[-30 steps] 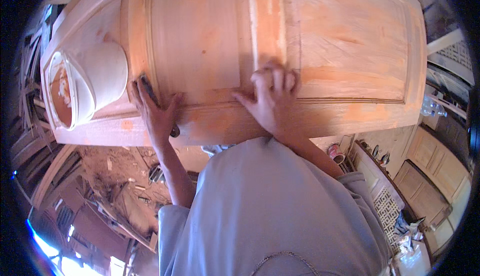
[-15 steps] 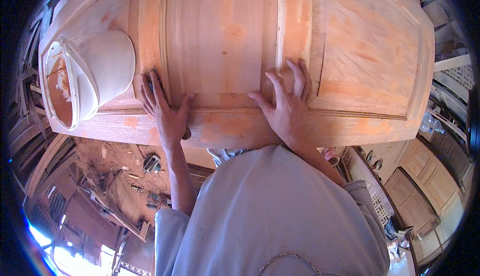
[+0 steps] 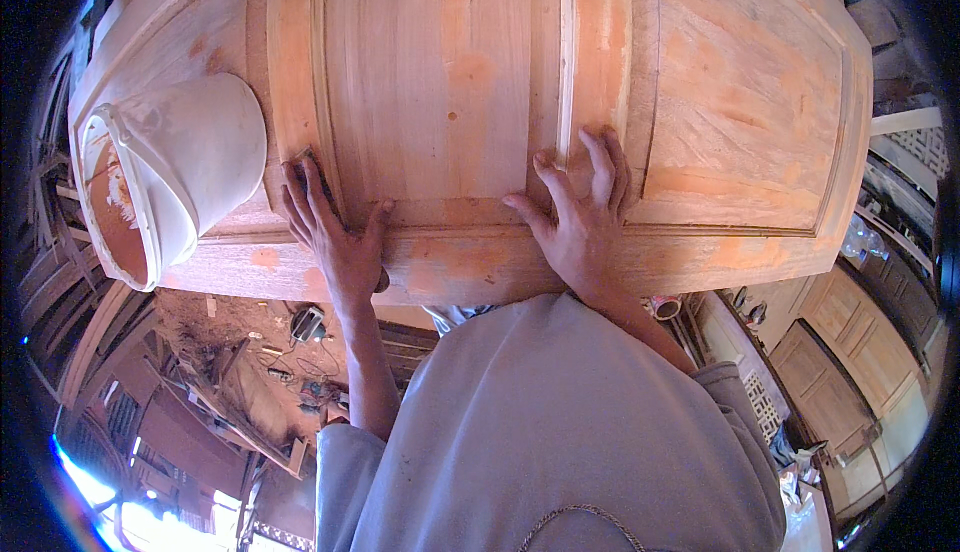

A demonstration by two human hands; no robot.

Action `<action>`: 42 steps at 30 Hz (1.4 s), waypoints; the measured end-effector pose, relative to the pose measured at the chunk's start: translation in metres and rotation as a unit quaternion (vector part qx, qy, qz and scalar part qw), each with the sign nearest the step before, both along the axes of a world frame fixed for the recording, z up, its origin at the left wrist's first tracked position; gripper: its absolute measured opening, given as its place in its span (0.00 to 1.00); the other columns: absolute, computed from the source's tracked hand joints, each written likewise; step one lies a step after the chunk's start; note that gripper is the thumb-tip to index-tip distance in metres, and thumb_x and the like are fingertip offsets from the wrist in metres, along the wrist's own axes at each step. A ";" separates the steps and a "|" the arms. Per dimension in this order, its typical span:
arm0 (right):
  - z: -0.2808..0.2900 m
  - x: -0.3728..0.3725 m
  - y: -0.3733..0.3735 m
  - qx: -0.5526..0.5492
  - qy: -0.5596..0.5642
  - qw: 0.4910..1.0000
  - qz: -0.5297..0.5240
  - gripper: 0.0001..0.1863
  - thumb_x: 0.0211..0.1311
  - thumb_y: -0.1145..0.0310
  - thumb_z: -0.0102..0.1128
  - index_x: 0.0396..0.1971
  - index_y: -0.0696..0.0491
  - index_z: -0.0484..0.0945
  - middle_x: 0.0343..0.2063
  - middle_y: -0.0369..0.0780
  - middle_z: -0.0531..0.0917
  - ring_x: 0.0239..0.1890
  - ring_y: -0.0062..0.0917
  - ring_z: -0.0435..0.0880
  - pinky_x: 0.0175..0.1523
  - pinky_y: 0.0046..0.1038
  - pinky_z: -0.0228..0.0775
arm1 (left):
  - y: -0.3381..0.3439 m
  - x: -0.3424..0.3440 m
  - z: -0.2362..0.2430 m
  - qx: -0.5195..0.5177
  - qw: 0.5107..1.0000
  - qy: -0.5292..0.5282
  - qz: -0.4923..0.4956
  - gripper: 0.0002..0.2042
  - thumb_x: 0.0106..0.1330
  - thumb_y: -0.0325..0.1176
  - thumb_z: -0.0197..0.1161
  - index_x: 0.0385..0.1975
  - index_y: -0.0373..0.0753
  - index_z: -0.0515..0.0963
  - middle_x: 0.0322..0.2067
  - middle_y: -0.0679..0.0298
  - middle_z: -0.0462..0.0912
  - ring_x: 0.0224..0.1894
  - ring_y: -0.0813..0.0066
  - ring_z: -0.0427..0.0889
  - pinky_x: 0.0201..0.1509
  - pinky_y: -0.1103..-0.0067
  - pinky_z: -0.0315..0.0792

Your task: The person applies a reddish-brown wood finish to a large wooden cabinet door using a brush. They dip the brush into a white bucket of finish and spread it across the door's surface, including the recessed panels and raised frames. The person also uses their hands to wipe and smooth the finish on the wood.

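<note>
While the right hand [image 3: 582, 227] spreads wide on the door [image 3: 450, 152], the left hand [image 3: 345, 252] (fingers forward) holds a dark object [image 3: 383, 281].

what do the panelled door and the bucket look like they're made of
The panelled door looks like wood, since grain shows across it; solid or veneered, I can't tell. Its finish seems matt and unvarnished, with uneven orange patches, possibly filler or stain. The bucket is probably off-white plastic, judging by its smooth, pale wall and thick rim; it's orange-brown inside.
</note>
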State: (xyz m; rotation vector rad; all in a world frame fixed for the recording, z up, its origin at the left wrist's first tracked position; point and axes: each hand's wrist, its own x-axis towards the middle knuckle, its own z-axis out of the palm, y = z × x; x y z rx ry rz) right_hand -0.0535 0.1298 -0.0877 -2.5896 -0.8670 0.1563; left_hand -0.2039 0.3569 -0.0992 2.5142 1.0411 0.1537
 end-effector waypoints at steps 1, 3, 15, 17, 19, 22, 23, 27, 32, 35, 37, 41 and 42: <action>0.002 0.000 0.001 -0.007 -0.004 1.000 0.001 0.27 0.50 0.49 0.76 0.48 0.45 0.83 0.65 0.47 0.65 0.71 0.51 0.59 0.70 0.53 0.54 | 0.000 0.000 0.000 -0.003 1.000 0.001 0.002 0.52 0.53 0.50 0.76 0.76 0.47 0.52 0.77 0.52 0.47 0.77 0.43 0.44 0.76 0.48 0.41; 0.002 0.001 0.001 -0.009 -0.008 1.000 -0.001 0.27 0.49 0.48 0.76 0.48 0.45 0.83 0.65 0.46 0.65 0.71 0.51 0.59 0.71 0.53 0.54 | -0.001 0.000 0.001 -0.009 1.000 0.004 0.007 0.51 0.53 0.51 0.75 0.76 0.47 0.52 0.76 0.52 0.47 0.77 0.43 0.44 0.76 0.48 0.41; -0.005 0.000 -0.003 0.021 -0.013 1.000 -0.001 0.29 0.48 0.47 0.76 0.49 0.45 0.82 0.66 0.46 0.66 0.71 0.50 0.60 0.71 0.54 0.51 | 0.002 0.000 0.003 -0.016 1.000 -0.009 -0.005 0.49 0.54 0.48 0.75 0.75 0.45 0.55 0.76 0.52 0.47 0.77 0.43 0.44 0.77 0.49 0.41; 0.002 0.001 -0.002 0.019 -0.004 1.000 -0.001 0.28 0.48 0.53 0.79 0.49 0.46 0.82 0.64 0.46 0.68 0.69 0.50 0.62 0.71 0.48 0.54 | -0.004 0.001 0.009 0.051 0.998 0.003 -0.028 0.46 0.55 0.47 0.75 0.74 0.45 0.58 0.75 0.52 0.51 0.77 0.44 0.47 0.77 0.49 0.42; -0.001 0.005 -0.011 0.073 0.002 0.997 0.012 0.26 0.51 0.57 0.77 0.49 0.49 0.81 0.63 0.47 0.68 0.68 0.49 0.64 0.70 0.47 0.56 | -0.015 0.007 0.018 0.056 0.997 0.015 -0.060 0.43 0.57 0.46 0.73 0.72 0.43 0.60 0.73 0.52 0.56 0.76 0.47 0.49 0.77 0.49 0.42; 0.001 0.003 -0.039 0.121 -0.003 0.993 -0.006 0.22 0.55 0.62 0.74 0.49 0.51 0.80 0.62 0.49 0.70 0.67 0.48 0.66 0.70 0.48 0.58 | -0.037 0.005 0.028 0.010 0.996 0.043 -0.073 0.38 0.60 0.47 0.70 0.69 0.40 0.63 0.70 0.52 0.62 0.76 0.51 0.53 0.78 0.50 0.41; 0.004 -0.001 -0.052 0.133 -0.008 0.991 -0.024 0.21 0.56 0.64 0.73 0.50 0.51 0.80 0.62 0.49 0.70 0.66 0.48 0.66 0.70 0.49 0.58 | -0.044 0.006 0.023 0.023 0.997 0.049 -0.062 0.37 0.61 0.47 0.69 0.69 0.39 0.64 0.69 0.52 0.64 0.75 0.52 0.54 0.78 0.50 0.40; -0.002 -0.011 -0.093 0.147 -0.001 0.988 -0.047 0.18 0.58 0.67 0.70 0.48 0.52 0.80 0.57 0.48 0.73 0.62 0.45 0.71 0.67 0.47 0.63 | -0.058 0.003 0.008 0.060 0.997 0.050 -0.010 0.32 0.67 0.44 0.63 0.67 0.36 0.65 0.68 0.51 0.66 0.73 0.53 0.60 0.78 0.51 0.39; 0.002 -0.026 -0.111 0.163 0.005 0.983 0.079 0.11 0.56 0.71 0.68 0.40 0.51 0.81 0.44 0.43 0.81 0.51 0.42 0.79 0.58 0.44 0.69 | -0.064 0.008 0.004 0.076 0.997 0.018 -0.011 0.28 0.67 0.40 0.61 0.65 0.35 0.66 0.66 0.48 0.67 0.70 0.52 0.64 0.76 0.54 0.47; -0.005 -0.031 -0.109 0.172 0.012 0.974 0.144 0.10 0.54 0.69 0.70 0.37 0.49 0.82 0.39 0.38 0.82 0.43 0.37 0.82 0.53 0.42 0.71 | -0.066 0.013 -0.001 0.084 0.996 -0.025 -0.001 0.26 0.68 0.38 0.61 0.62 0.33 0.68 0.64 0.45 0.68 0.67 0.47 0.66 0.73 0.56 0.56; -0.011 -0.032 -0.109 0.162 0.015 0.972 0.167 0.10 0.54 0.68 0.70 0.36 0.48 0.82 0.39 0.36 0.82 0.43 0.36 0.82 0.53 0.42 0.71 | -0.076 0.019 0.000 0.098 0.995 -0.023 0.018 0.24 0.68 0.38 0.61 0.61 0.32 0.69 0.62 0.43 0.68 0.65 0.44 0.67 0.70 0.56 0.60; -0.005 -0.028 -0.099 0.130 0.000 0.974 0.186 0.09 0.55 0.65 0.70 0.35 0.47 0.82 0.38 0.35 0.81 0.43 0.35 0.81 0.52 0.42 0.71 | -0.086 0.036 0.003 0.094 0.991 -0.062 0.069 0.26 0.68 0.39 0.61 0.61 0.30 0.68 0.59 0.40 0.69 0.61 0.40 0.67 0.67 0.55 0.62; -0.002 -0.024 -0.096 0.125 0.000 0.973 0.195 0.08 0.55 0.65 0.70 0.34 0.47 0.82 0.37 0.35 0.81 0.43 0.35 0.81 0.52 0.42 0.71 | -0.089 0.039 0.001 0.103 0.989 -0.068 0.086 0.26 0.68 0.40 0.62 0.61 0.30 0.68 0.58 0.40 0.69 0.61 0.40 0.67 0.66 0.54 0.62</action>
